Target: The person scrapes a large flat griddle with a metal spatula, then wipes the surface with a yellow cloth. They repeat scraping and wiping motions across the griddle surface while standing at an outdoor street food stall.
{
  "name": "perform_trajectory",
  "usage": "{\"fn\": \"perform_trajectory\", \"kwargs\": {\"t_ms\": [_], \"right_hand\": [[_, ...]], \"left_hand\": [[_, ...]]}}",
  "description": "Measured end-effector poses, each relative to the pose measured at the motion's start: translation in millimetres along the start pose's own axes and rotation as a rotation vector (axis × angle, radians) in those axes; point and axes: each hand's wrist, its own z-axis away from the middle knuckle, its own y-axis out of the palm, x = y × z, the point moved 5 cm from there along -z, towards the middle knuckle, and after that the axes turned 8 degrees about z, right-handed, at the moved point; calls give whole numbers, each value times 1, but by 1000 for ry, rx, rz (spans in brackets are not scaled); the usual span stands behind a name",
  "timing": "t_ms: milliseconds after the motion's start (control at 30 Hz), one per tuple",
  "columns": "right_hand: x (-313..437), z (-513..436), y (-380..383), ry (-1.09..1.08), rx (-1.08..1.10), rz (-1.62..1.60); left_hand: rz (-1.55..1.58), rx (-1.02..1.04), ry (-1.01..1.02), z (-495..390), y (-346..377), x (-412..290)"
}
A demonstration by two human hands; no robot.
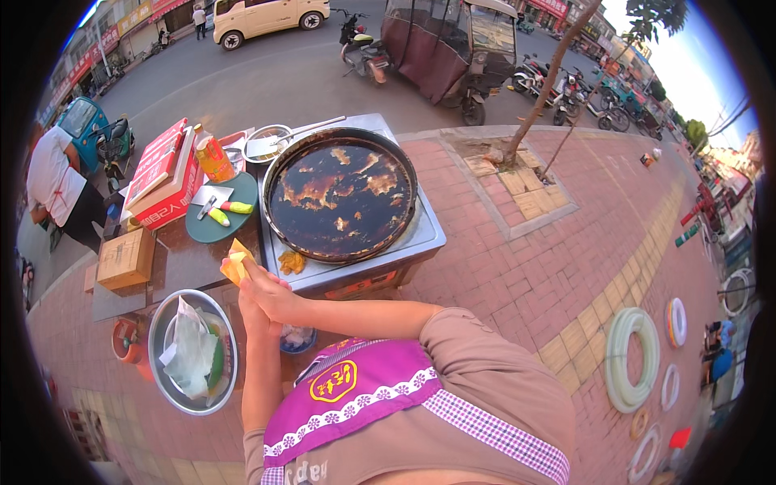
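My left hand (256, 316) and my right hand (276, 298) are pressed together around a folded yellow cloth (238, 260). Part of the left hand's fingers is hidden behind the right. Just beyond them, a large round black pan (327, 212) with brownish, flaky patches rests on a steel stove top (424, 233). On the stove's near corner lies a crumpled mustard-coloured cloth (292, 262). A round green board (200, 227) to the left carries a scraper with a yellow-green handle (218, 216), a second similar handle (237, 207) and a white sheet (213, 194).
An oil bottle (213, 159), a red-and-white carton (163, 182) and a wooden box (125, 257) stand on the dark table (182, 260). A metal basin (159, 370) holds plastic film. A strainer bowl (264, 154) with a spatula sits behind. Another person (57, 176) bends over at left.
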Motion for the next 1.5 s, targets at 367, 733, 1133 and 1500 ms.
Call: {"fn": "perform_trajectory", "kwargs": {"t_ms": [367,733,1133,1500], "right_hand": [[64,22,-12,-557,228,595],[33,-3,-22,-585,-428,1588],[2,38,15,-570,299,1055],[-47,43,34,-565,536,988]], "left_hand": [[-40,88,67,-22,-42,-9],[-13,-92,-40,16,13,7],[227,119,-252,17,-45,-23],[216,-339,-145,90,-154,-29]]}}
